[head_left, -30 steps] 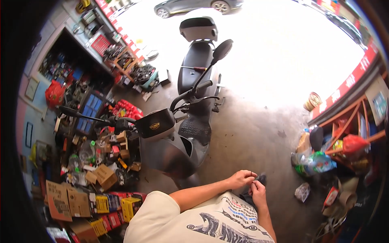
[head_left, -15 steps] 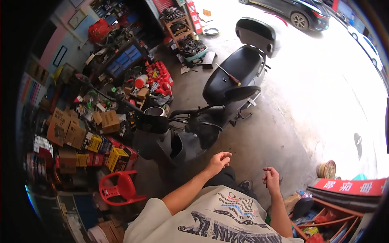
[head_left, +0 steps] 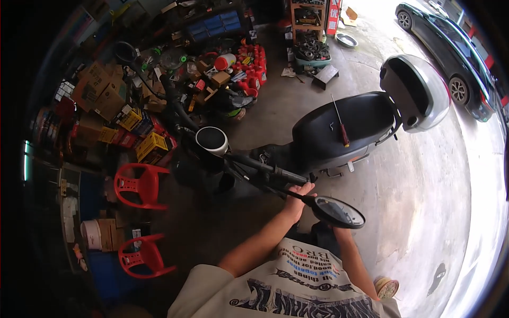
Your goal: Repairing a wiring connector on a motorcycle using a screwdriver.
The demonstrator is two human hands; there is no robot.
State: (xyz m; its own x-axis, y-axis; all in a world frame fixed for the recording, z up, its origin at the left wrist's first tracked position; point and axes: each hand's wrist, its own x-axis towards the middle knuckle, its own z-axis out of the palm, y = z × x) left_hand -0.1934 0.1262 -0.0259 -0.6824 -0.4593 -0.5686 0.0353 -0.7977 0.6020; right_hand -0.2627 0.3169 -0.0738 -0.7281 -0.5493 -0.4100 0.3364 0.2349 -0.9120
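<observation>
A dark scooter stands before me, its handlebar grip (head_left: 289,175) pointing toward my left hand (head_left: 300,200). The fingers of that hand are curled just beside the grip's end. The mirror stem crosses in front of them, and what they hold, if anything, is hidden. My right hand lies behind the round mirror (head_left: 339,212), so its fingers cannot be seen; only the right forearm (head_left: 350,254) shows below. On the black seat (head_left: 360,114) rest a long screwdriver (head_left: 343,133) with a red handle and a small bent metal piece (head_left: 332,126).
Two red plastic chairs (head_left: 139,185) stand at left, near stacked cardboard boxes (head_left: 101,93). Red bottles (head_left: 254,66) and loose parts cover the far floor. A grey top box (head_left: 416,93) is on the scooter's rear. A dark car (head_left: 450,58) is parked outside.
The view has shifted, and the scooter now appears closer. My left hand has come up beside the handlebar grip. My right hand, earlier holding a thin dark rod, has passed behind the mirror.
</observation>
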